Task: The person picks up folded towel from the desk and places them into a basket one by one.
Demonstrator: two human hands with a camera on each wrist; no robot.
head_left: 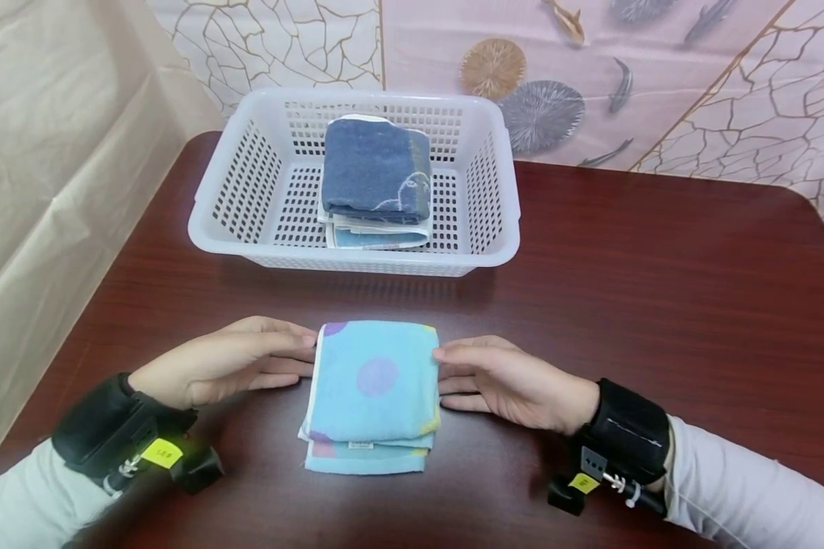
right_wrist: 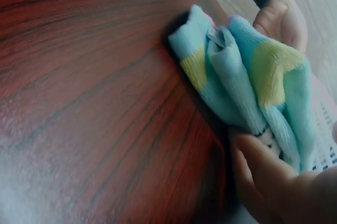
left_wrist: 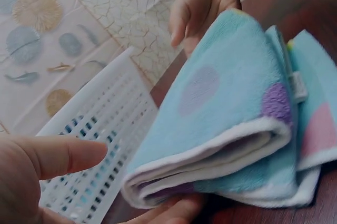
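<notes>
A folded light-blue towel [head_left: 375,404] with purple and yellow patches lies on the table, its layers stacked and the lower ones jutting out toward me. At its left edge is my left hand [head_left: 240,362], fingers extended. In the left wrist view, the thumb [left_wrist: 73,156] stands off the cloth while the other fingertips reach the towel's lower edge. My right hand [head_left: 504,381] lies along the opposite edge, its fingers mostly straight. The right wrist view shows those fingers [right_wrist: 258,166] against the side of the stacked layers.
Behind the towel stands a white perforated plastic basket [head_left: 357,263]. Inside it, a folded dark-blue towel [head_left: 371,164] rests on lighter folded cloth [head_left: 378,238]. The dark red wooden table [head_left: 659,305] meets a patterned backdrop [head_left: 439,46] and a beige curtain [head_left: 55,191] on the left.
</notes>
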